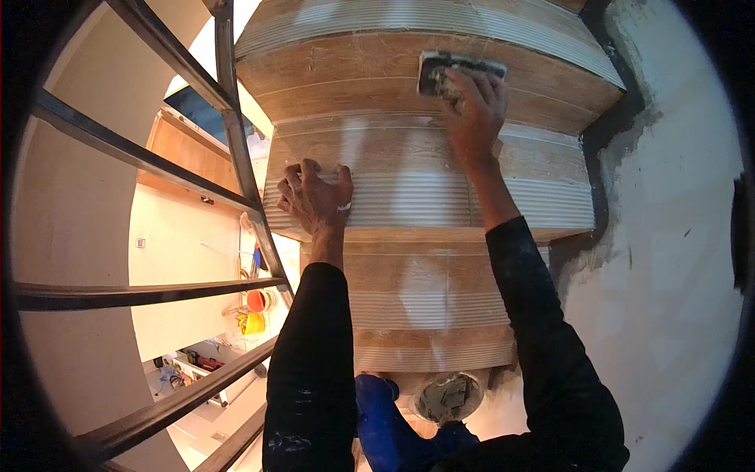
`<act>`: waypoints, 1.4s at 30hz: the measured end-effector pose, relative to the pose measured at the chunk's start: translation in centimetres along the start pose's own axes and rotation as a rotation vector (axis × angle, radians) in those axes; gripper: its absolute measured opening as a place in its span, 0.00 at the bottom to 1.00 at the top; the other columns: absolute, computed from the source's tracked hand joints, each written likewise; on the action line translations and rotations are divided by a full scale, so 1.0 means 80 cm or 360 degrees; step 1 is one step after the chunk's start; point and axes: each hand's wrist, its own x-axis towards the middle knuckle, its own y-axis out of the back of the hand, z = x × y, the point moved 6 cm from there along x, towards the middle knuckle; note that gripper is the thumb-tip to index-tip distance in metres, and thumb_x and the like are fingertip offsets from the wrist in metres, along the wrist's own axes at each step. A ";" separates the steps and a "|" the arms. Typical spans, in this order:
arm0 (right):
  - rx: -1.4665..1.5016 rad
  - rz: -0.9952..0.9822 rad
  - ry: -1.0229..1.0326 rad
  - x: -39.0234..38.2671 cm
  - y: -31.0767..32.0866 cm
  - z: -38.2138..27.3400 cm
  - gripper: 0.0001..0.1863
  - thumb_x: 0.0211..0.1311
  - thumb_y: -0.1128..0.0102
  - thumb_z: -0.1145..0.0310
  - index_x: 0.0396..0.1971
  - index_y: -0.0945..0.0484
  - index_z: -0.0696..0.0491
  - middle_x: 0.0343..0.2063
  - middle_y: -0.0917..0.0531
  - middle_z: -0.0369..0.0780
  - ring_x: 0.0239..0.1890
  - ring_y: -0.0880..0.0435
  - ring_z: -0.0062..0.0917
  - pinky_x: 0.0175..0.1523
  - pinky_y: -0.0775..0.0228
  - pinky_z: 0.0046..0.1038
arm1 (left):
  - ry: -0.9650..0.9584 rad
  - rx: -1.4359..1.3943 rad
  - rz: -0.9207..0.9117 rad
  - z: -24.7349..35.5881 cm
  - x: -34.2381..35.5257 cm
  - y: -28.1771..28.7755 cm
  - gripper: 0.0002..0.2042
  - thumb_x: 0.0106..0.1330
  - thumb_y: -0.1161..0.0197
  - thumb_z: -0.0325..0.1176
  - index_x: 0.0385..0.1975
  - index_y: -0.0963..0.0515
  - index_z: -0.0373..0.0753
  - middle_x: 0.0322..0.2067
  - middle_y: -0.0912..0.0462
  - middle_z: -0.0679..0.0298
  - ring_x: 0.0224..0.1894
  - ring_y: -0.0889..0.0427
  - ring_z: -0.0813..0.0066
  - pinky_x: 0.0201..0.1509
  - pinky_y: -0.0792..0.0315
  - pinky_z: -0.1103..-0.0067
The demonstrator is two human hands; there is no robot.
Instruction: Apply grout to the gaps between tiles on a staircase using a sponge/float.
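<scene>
The right hand (476, 118) grips a dark, rectangular float (429, 75), fingers wrapped over its back. The float lies against the wood-look riser (338, 75), a little right of its middle and nearer its upper edge; how hard it presses I cannot tell. The left hand (314, 197), fingers bent and spread, is planted on the ribbed front of the tread (401, 149) below, close to that tread's left end (a prop for the body, by the look of it).

I judge the work to be partway along. Tiles cover the treads and risers in sight, and thin pale lines run along several joints. At the right ends of the steps, a rough grey band (602, 177) follows the stepped outline on the pale wall (661, 259). The riser under the float seems the part in hand. Pale patches mark the treads, though film and glare are hard to tell apart. Left over is some grey mix (452, 396), in a round bucket (422, 403) by the lower steps; whether the finish is even anywhere cannot be made out.
</scene>
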 end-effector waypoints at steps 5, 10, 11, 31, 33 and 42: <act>0.0233 0.0249 -0.0330 0.007 0.026 -0.002 0.28 0.48 0.22 0.74 0.54 0.15 0.49 0.50 0.13 0.40 0.53 0.18 0.42 0.61 0.27 0.46 | -0.0009 0.0018 0.0021 -0.004 -0.001 0.000 0.22 0.56 0.27 0.53 0.43 0.16 0.43 0.54 0.20 0.58 0.63 0.26 0.53 0.65 0.39 0.53; 0.0647 0.0582 -0.0652 0.039 0.018 0.012 0.25 0.51 0.26 0.73 0.53 0.17 0.55 0.46 0.13 0.45 0.46 0.15 0.43 0.57 0.24 0.40 | -0.0013 -0.0010 -0.0006 0.006 -0.001 -0.002 0.22 0.56 0.27 0.53 0.43 0.16 0.44 0.54 0.20 0.58 0.63 0.26 0.53 0.66 0.39 0.52; 0.0577 0.0501 -0.0585 0.045 0.005 -0.008 0.25 0.51 0.26 0.72 0.52 0.17 0.54 0.45 0.13 0.46 0.45 0.14 0.44 0.57 0.25 0.42 | -0.0004 -0.0007 -0.0016 0.006 -0.001 -0.002 0.22 0.56 0.27 0.53 0.43 0.16 0.44 0.54 0.20 0.58 0.63 0.26 0.53 0.66 0.39 0.52; 0.0026 0.0059 0.0081 0.024 -0.008 -0.014 0.29 0.44 0.19 0.74 0.52 0.15 0.46 0.49 0.11 0.37 0.57 0.19 0.39 0.66 0.31 0.45 | -0.0006 -0.0004 -0.0041 0.003 -0.001 -0.002 0.23 0.57 0.27 0.53 0.45 0.16 0.43 0.54 0.21 0.57 0.63 0.27 0.53 0.66 0.39 0.52; 0.0163 0.0040 0.0003 0.005 -0.009 -0.025 0.28 0.46 0.21 0.74 0.51 0.15 0.48 0.48 0.11 0.39 0.54 0.17 0.39 0.63 0.28 0.44 | 0.0005 0.0002 -0.0036 -0.002 0.000 -0.002 0.23 0.57 0.27 0.54 0.45 0.16 0.43 0.54 0.21 0.57 0.63 0.27 0.53 0.65 0.39 0.52; 0.0674 0.0592 -0.0856 0.035 -0.011 -0.047 0.18 0.62 0.32 0.71 0.51 0.18 0.59 0.41 0.11 0.42 0.41 0.11 0.31 0.46 0.18 0.35 | -0.0039 -0.0055 0.0017 0.000 -0.003 0.003 0.22 0.58 0.28 0.53 0.44 0.16 0.44 0.56 0.20 0.57 0.65 0.27 0.53 0.65 0.39 0.52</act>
